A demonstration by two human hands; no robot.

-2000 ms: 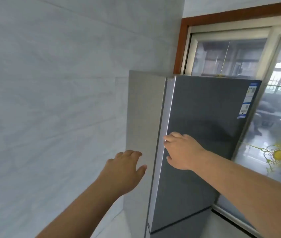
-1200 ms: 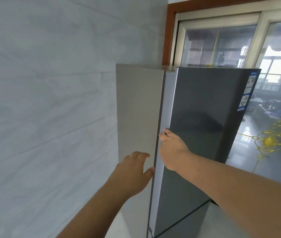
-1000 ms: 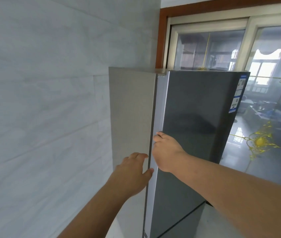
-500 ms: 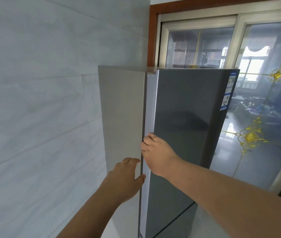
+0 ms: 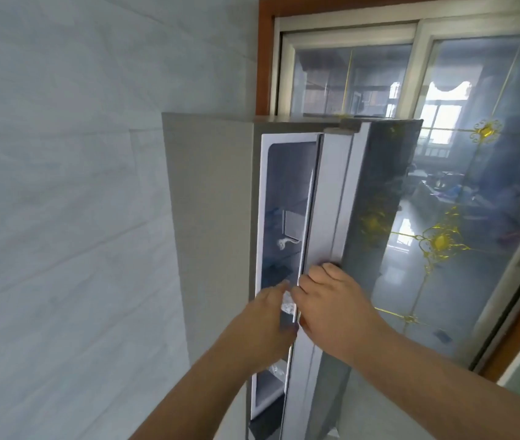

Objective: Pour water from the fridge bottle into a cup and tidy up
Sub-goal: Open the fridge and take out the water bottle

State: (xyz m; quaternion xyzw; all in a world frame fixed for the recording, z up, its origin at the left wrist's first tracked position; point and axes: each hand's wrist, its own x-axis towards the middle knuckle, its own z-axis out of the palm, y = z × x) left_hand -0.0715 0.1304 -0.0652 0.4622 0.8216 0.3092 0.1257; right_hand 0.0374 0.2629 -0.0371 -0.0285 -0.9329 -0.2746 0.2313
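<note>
A tall grey fridge (image 5: 211,236) stands against the tiled wall. Its upper door (image 5: 369,198) is swung partly open, showing a narrow slice of the dim white interior (image 5: 284,198). My right hand (image 5: 331,306) grips the door's left edge, fingers curled round it. Fingers extended, my left hand (image 5: 265,322) reaches into the gap beside the door edge and holds nothing. Something pale and crinkled shows inside behind my hands. No bottle or cup is visible.
A grey tiled wall (image 5: 62,217) fills the left side. Right of the fridge is a glass sliding door (image 5: 458,217) with gold ornaments in a brown wooden frame (image 5: 263,58).
The fridge door, closed before, has swung open to the right under my right hand's pull. My left hand has moved from the fridge's side into the opening.
</note>
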